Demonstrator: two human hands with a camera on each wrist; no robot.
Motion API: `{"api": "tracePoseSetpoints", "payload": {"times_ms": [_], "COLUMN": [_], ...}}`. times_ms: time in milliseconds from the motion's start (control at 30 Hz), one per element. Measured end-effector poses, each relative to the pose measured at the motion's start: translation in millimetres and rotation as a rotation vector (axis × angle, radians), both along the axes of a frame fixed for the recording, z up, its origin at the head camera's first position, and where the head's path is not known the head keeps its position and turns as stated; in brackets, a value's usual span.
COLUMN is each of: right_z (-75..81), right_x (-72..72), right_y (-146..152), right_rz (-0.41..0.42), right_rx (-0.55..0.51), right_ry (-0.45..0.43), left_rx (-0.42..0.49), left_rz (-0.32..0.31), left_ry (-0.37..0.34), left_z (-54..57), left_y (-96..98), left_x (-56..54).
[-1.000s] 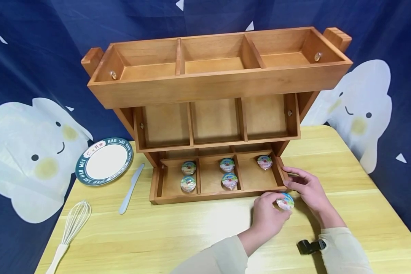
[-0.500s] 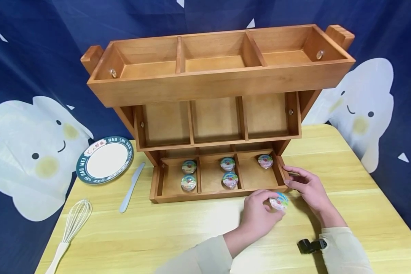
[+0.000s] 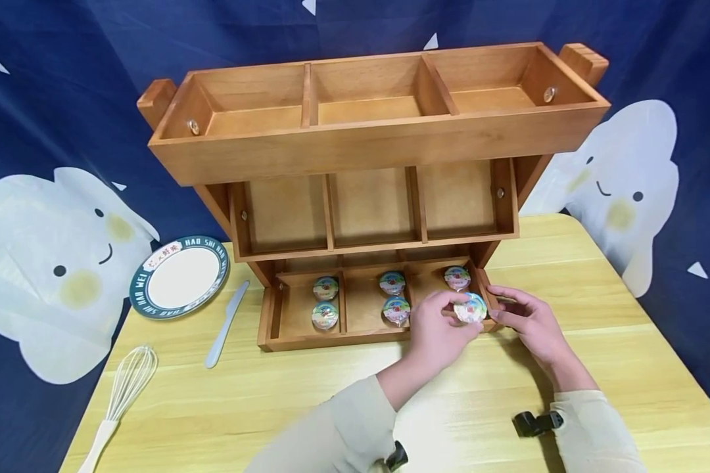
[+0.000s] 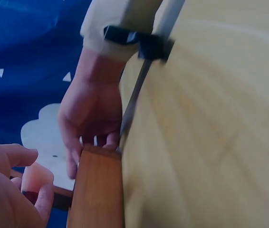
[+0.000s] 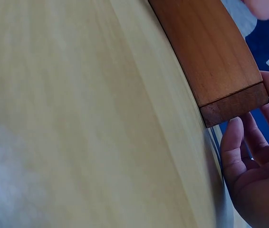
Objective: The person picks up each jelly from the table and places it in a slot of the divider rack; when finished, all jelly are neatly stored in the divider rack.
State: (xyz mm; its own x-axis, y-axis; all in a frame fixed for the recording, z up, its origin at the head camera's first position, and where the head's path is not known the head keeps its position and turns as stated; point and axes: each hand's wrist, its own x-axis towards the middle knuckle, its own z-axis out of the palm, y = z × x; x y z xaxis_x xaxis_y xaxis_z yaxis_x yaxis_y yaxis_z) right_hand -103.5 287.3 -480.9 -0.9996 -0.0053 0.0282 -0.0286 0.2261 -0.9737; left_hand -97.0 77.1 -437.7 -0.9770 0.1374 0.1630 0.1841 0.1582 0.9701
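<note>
My left hand [image 3: 440, 335] pinches a jelly cup [image 3: 470, 307] with a colourful foil lid, held over the front of the right compartment of the rack's bottom tray. The left wrist view shows the cup's pinkish side [image 4: 38, 178] between the fingers. Another jelly cup [image 3: 457, 278] sits at the back of that compartment. The wooden rack [image 3: 378, 151] has three tiers, each split into three compartments. My right hand [image 3: 529, 325] rests at the tray's right end, relaxed fingers [image 5: 232, 142] touching its outer face and one finger up at the top edge.
Two jelly cups [image 3: 325, 315] stand in the bottom tray's left compartment and two [image 3: 396, 309] in its middle one. Left of the rack lie a green-rimmed plate [image 3: 137, 289], a pale knife [image 3: 227, 325] and a white whisk [image 3: 127, 387] on the wooden table [image 3: 242, 420].
My left hand has carried the jelly cup left and away from me, from in front of the tray to over its right compartment. My right hand keeps its place.
</note>
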Motion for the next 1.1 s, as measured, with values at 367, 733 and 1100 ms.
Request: {"api": "tracePoseSetpoints", "payload": {"times_ms": [367,733,1100], "right_z": [-1.6,-1.0,-0.5], "right_x": [-0.5,-0.4,-0.3], "right_y": [0.1,0.3,0.5], "right_rz": [-0.002,0.005,-0.003], "right_rx": [-0.004,-0.031,-0.015], "right_ry": [-0.013,-0.004,-0.001], "left_rx": [0.009,-0.115,-0.232], "left_rz": [0.119,0.141,0.112], "left_ry": [-0.086,-0.221,-0.285], "left_z": [-6.3,-13.1,-16.6], "left_y": [16.6,25.1,27.3], "left_x": [-33.8,-45.2,-50.3]}}
